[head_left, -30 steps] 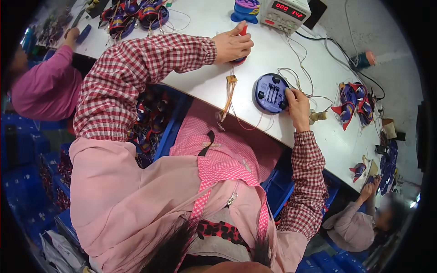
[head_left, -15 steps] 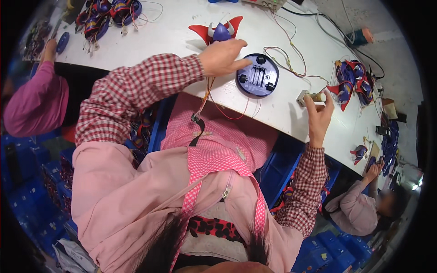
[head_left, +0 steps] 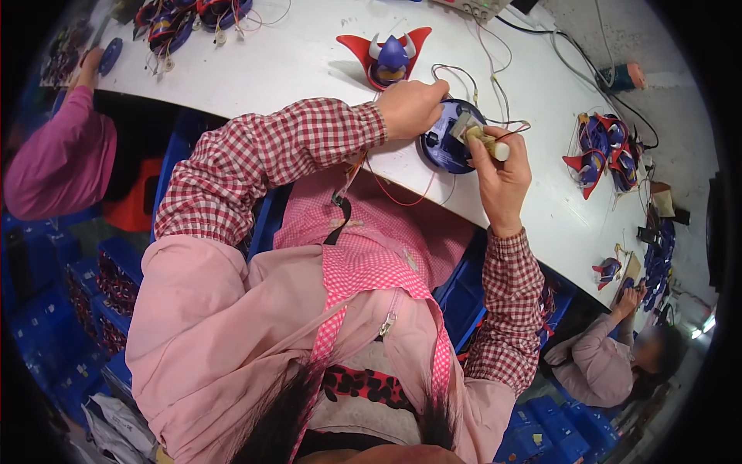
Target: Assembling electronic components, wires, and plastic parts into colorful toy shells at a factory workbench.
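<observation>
At the near edge of the white worktable (head_left: 294, 69), a round blue housing (head_left: 444, 147) lies flat, wires trailing from it. Left hand (head_left: 410, 107) is closed over the housing's upper left rim, fingers curled on it. Right hand (head_left: 501, 174) grips a small pale cylindrical part (head_left: 487, 143), held just above the housing's right side. Beyond stands a red-winged blue horned toy head (head_left: 390, 56). Blue crates (head_left: 69, 309) line the floor.

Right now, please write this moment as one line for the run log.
left hand: holds round blue part on white table | right hand: grips small beige tool over part | red-blue horned toy: behind, untouched
</observation>
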### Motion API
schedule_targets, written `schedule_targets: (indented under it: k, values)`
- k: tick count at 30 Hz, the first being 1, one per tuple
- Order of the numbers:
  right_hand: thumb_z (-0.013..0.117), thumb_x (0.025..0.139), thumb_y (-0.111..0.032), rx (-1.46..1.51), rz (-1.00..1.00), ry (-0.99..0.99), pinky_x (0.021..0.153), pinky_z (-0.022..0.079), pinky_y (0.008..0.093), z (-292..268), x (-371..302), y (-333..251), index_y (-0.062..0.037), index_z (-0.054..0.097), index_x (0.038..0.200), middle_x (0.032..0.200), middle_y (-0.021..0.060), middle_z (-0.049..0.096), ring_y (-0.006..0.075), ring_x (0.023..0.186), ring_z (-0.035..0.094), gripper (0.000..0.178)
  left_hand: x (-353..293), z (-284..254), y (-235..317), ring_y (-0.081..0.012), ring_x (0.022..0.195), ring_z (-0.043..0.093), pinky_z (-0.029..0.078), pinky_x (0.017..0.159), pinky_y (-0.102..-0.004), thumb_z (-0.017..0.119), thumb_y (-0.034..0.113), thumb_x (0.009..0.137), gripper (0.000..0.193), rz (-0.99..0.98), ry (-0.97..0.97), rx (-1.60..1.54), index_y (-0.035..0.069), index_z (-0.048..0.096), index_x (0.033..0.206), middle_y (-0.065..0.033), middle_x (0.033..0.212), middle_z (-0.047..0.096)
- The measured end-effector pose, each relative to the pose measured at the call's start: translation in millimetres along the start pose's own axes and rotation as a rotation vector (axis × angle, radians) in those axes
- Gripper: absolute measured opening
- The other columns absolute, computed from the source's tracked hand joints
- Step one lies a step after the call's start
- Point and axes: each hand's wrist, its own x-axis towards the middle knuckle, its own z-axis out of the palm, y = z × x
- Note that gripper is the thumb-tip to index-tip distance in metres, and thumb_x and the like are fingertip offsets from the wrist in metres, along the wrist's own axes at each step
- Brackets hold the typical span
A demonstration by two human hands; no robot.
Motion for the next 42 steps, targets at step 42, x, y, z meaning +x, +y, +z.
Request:
schedule_targets:
  k: [42]
  values:
    - [0.071, 0.075, -0.031, 0.076, 0.218, -0.509, 0.071, 0.047, 0.0319, 131, -112, 39, 0.0056, 0.046, 0.120, 0.100, 0.0182, 0.058, 0.0225, 0.078, 0.059, 0.063, -62, -43, -27, -0.0305, 0.076, 0.059, 0.048, 0.068, -0.0407, 0.063, 0.029, 0.078, 0.033, -0.050, 0.042, 0.234, -0.001, 0.054, 0.088, -0.0162, 0.085, 0.057]
